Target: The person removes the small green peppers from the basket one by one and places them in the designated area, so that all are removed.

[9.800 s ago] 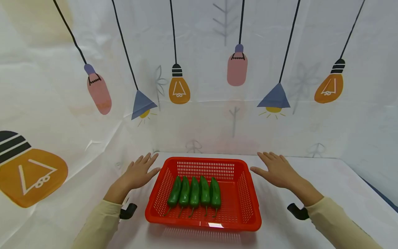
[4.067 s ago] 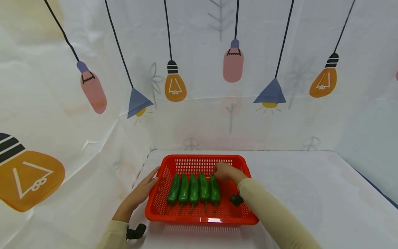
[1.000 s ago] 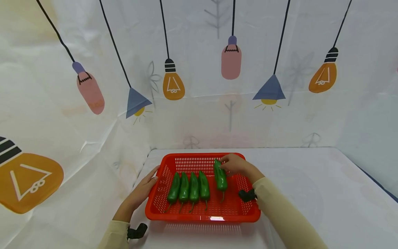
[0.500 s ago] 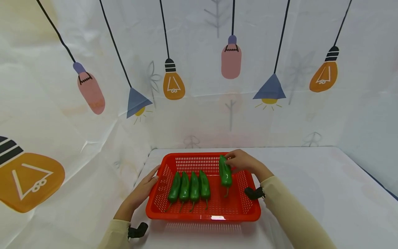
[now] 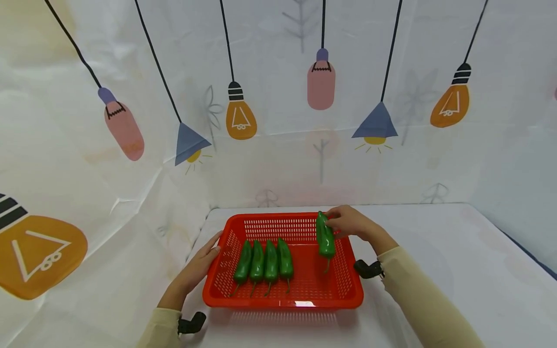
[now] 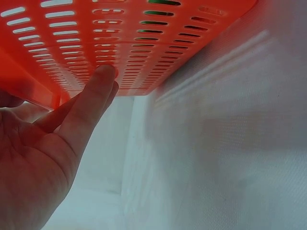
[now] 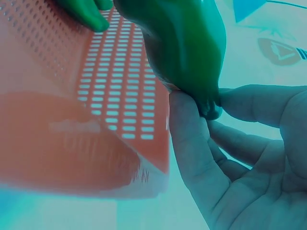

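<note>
My right hand (image 5: pixel 351 221) pinches a green chili pepper (image 5: pixel 325 239) near its upper end, with the stem hanging down. The pepper overlaps the back right part of a red plastic basket (image 5: pixel 278 304) in the head view. In the right wrist view, thumb and fingers meet at the narrow tip of this pepper (image 7: pixel 192 43), close beside the perforated basket wall (image 7: pixel 115 86). Several more green peppers (image 5: pixel 263 263) lie side by side in the basket's left half, stems toward me. My left hand (image 5: pixel 197 268) rests extended fingers against the outside of the basket's left wall (image 6: pixel 105 48).
The basket stands on a white table (image 5: pixel 417 251). Behind and to the left hangs a white cloth (image 5: pixel 278 164) printed with lamps and bulbs. A dark wrist device (image 5: pixel 367 269) hangs below the right wrist, near the basket's right rim.
My right hand took the rightmost pepper from the row, raised it and moved it rightward to the basket's back right. My left hand came to the basket's left side earlier and has stayed there.
</note>
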`<state>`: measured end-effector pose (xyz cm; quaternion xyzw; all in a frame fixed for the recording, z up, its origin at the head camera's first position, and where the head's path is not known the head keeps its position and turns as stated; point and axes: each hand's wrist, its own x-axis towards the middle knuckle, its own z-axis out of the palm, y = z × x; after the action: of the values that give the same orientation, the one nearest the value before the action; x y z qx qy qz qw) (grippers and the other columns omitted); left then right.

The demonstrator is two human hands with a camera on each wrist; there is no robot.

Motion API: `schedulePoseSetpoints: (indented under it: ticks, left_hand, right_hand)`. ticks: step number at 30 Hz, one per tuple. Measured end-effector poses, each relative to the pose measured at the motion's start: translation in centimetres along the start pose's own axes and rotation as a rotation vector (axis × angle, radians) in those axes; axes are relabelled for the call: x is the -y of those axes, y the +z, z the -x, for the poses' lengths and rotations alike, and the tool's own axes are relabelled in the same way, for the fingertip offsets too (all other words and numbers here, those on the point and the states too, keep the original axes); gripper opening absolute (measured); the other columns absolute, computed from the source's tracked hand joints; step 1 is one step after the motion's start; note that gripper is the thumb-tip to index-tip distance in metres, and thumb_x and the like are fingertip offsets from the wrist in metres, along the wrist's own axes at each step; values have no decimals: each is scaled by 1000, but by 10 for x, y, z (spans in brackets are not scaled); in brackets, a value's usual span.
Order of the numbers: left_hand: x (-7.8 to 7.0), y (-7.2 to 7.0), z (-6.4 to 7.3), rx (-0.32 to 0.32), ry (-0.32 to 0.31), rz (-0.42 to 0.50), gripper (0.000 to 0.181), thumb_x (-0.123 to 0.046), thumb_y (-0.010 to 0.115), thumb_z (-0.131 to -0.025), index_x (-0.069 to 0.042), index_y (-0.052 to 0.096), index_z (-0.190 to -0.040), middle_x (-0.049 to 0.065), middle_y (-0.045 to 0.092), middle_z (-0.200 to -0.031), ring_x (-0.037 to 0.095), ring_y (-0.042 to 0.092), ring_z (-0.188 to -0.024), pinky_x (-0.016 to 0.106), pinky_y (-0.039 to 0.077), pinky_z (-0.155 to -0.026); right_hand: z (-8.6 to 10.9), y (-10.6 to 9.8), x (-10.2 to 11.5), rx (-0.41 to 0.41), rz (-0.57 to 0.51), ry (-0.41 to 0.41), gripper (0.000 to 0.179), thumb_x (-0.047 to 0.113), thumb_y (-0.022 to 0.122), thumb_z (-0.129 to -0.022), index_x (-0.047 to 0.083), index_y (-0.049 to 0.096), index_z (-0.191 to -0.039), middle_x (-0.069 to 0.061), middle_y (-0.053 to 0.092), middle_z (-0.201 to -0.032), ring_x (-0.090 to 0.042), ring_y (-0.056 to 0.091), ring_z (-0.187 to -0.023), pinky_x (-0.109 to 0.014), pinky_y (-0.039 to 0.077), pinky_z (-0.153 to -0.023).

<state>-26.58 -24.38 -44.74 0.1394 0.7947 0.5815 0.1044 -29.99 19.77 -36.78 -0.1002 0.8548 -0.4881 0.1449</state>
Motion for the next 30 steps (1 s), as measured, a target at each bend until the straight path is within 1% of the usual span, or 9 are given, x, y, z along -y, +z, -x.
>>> schedulePoseSetpoints:
  ticks: [5,10,15,18,23,26,28,30]
  left_hand:
    - [2,0,0,0,-3,6,56,-27,36,-112,-14,17,-164,28,44,-150,37,56,-126,48,47,-103]
    - [3,0,-1,-1,0,1,56,-27,36,-112,-14,17,-164,27,43,-151,36,56,-127,47,47,-104]
    - [3,0,-1,-5,-4,-5,56,-28,36,-112,-15,18,-164,26,46,-149,34,58,-124,45,48,-102]
    - [3,-1,-1,4,-1,-10,57,-28,36,-112,-15,16,-164,27,46,-149,34,58,-123,45,49,-102]
    - [3,-1,0,28,15,3,58,-28,35,-112,-14,14,-164,29,47,-146,32,61,-118,39,52,-96]
    - [4,-2,0,48,25,21,58,-28,35,-113,-13,11,-164,31,49,-143,32,62,-114,35,53,-92]
    - [4,-2,0,55,29,26,59,-28,34,-113,-13,11,-164,31,49,-143,33,62,-114,34,53,-91]
    - [4,-3,0,47,28,19,59,-28,35,-113,-13,12,-164,30,48,-144,33,62,-116,35,53,-92]
  right_hand:
    - [5,-6,-2,-4,21,0,41,8,59,-100,-13,54,-135,-20,65,-111,-23,70,-89,-40,60,-76]
    - [14,-13,1,-8,58,-31,41,10,59,-100,-13,54,-134,-20,66,-108,-24,70,-87,-42,60,-75]
    - [20,-20,1,-2,56,-44,42,11,58,-101,-15,53,-133,-19,66,-104,-24,68,-87,-44,60,-76]
    - [23,-24,-3,1,33,-38,41,10,57,-101,-15,53,-133,-18,66,-103,-24,69,-88,-45,60,-77]
    - [31,-30,-9,9,11,-35,40,10,57,-102,-14,53,-134,-17,68,-105,-25,69,-91,-47,59,-79]
    - [36,-35,-12,12,22,-36,41,10,57,-102,-15,53,-134,-17,68,-104,-25,70,-90,-48,59,-80]
    - [39,-37,-14,10,27,-29,41,11,57,-102,-14,53,-134,-16,68,-102,-25,70,-89,-47,59,-79]
    - [41,-39,-15,10,29,-21,41,11,57,-101,-14,53,-134,-16,68,-102,-25,70,-89,-46,59,-79]
